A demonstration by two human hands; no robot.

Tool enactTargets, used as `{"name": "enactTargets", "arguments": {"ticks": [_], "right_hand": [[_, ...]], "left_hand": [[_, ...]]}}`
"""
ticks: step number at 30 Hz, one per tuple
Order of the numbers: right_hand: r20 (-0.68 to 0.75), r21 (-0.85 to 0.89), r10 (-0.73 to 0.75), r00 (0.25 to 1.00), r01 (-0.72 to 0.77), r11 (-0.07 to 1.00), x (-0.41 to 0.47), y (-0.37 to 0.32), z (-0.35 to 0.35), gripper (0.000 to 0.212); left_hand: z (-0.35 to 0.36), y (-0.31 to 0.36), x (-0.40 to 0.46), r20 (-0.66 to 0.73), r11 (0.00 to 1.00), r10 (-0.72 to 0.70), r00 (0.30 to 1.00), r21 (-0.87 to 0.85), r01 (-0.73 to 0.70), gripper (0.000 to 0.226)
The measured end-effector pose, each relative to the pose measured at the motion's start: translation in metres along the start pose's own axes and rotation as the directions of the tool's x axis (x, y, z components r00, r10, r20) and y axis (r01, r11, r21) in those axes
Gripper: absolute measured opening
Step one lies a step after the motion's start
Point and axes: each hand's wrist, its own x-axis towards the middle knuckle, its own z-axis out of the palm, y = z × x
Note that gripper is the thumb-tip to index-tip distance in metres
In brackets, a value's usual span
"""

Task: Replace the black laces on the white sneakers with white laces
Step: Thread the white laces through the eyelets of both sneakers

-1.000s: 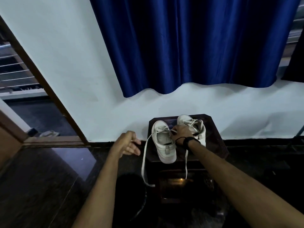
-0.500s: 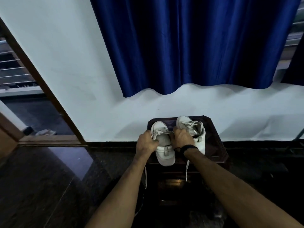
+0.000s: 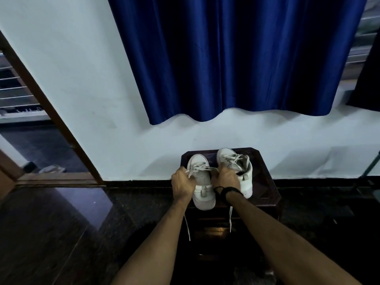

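Your left hand (image 3: 183,185) is curled into a tight grip at the left side of the near white sneaker (image 3: 202,189), its fingers pinching the white lace (image 3: 200,168) where it crosses the eyelets. Your right hand (image 3: 225,177), a black band (image 3: 231,190) on its wrist, sits between the 2 shoes with fingers curled against the near sneaker's right side; it seems to be pinching the other side of that lace, though the fingertips are hidden. 2 loose lace ends hang down below your wrists, 1 under each forearm. The second white sneaker (image 3: 239,168), already threaded with a white lace, stands just beside the first, toe toward the wall. Both rest on a small dark wooden bench (image 3: 267,182) pushed near the pale wall (image 3: 82,79). A deep blue curtain (image 3: 236,58) hangs above it, and the floor (image 3: 51,233) is dark polished stone. To the left, a brown door frame (image 3: 47,103) opens onto a railing, with a pale sandal (image 3: 52,168) on the floor beyond.
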Motion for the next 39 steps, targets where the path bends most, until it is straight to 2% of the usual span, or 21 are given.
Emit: {"name": "enactTargets", "arguments": {"ticks": [3,5,6,8,10,12,15,19,21,23,24,26,29,31,33,36,39], "right_hand": [[0.071,-0.103,0.019,0.997,-0.012,0.995,0.011,-0.006,-0.035,0.050],[0.228,0.068,0.016,0.973,-0.032,0.997,0.023,-0.016,-0.070,0.035],[0.341,0.199,0.001,0.940,-0.074,0.977,0.028,-0.023,-0.089,0.025],[0.529,0.360,-0.035,0.848,-0.186,0.914,0.032,-0.038,-0.127,0.020],[0.605,0.370,-0.077,0.792,-0.194,0.909,0.034,-0.055,-0.161,0.021],[0.622,0.312,-0.106,0.776,-0.122,0.942,0.036,-0.072,-0.187,0.021],[0.539,0.209,-0.121,0.834,0.007,0.978,0.032,-0.097,-0.221,0.022],[0.475,0.129,-0.198,0.858,0.155,0.979,0.022,-0.120,-0.250,0.024],[0.358,0.079,-0.235,0.904,0.221,0.972,0.020,-0.125,-0.259,0.019],[0.229,0.103,-0.260,0.938,0.242,0.965,0.019,-0.130,-0.268,0.013],[0.199,0.113,-0.283,0.938,0.265,0.958,0.019,-0.132,-0.272,0.012],[0.232,0.132,-0.319,0.919,0.295,0.946,0.019,-0.137,-0.279,0.012],[0.267,0.077,-0.373,0.888,0.366,0.927,0.017,-0.141,-0.281,0.017],[0.186,-0.033,-0.427,0.885,0.440,0.897,0.017,-0.143,-0.279,0.015],[0.048,-0.126,-0.458,0.888,0.460,0.879,0.016,-0.144,-0.277,0.015],[-0.126,-0.045,-0.474,0.872,0.472,0.880,0.015,-0.144,-0.275,0.016],[-0.216,0.067,-0.446,0.868,0.469,0.881,0.015,-0.143,-0.270,0.012]], "left_hand": [[-0.030,0.013,0.015,0.214,0.995,-0.098,0.972,0.055,0.088,0.050],[-0.060,0.028,0.028,0.336,0.992,-0.126,0.933,0.068,0.110,0.061],[-0.076,0.038,0.035,0.375,0.993,-0.116,0.920,0.078,0.093,0.057],[-0.109,0.064,0.044,0.404,0.995,-0.069,0.912,0.099,0.032,0.037],[-0.140,0.093,0.046,0.396,0.996,-0.009,0.918,0.087,-0.028,0.021],[-0.166,0.121,0.044,0.389,0.998,0.059,0.919,0.012,-0.069,0.011],[-0.189,0.154,0.038,0.383,0.988,0.146,0.912,-0.098,-0.117,0.010],[-0.206,0.179,0.034,0.350,0.967,0.235,0.907,-0.182,-0.180,0.008],[-0.210,0.183,0.033,0.321,0.954,0.279,0.905,-0.205,-0.221,0.006],[-0.215,0.185,0.031,0.271,0.940,0.313,0.910,-0.225,-0.257,0.007],[-0.217,0.187,0.030,0.245,0.931,0.332,0.911,-0.240,-0.275,0.008],[-0.221,0.191,0.029,0.212,0.912,0.370,0.904,-0.269,-0.310,0.009],[-0.223,0.196,0.025,0.277,0.906,0.400,0.874,-0.266,-0.330,0.012],[-0.221,0.197,0.023,0.327,0.901,0.410,0.852,-0.293,-0.320,0.021],[-0.218,0.196,0.022,0.305,0.891,0.421,0.855,-0.318,-0.325,0.021],[-0.213,0.194,0.023,0.207,0.884,0.425,0.881,-0.303,-0.355,0.014],[-0.211,0.194,0.021,0.151,0.866,0.456,0.877,-0.303,-0.398,0.017]]}}
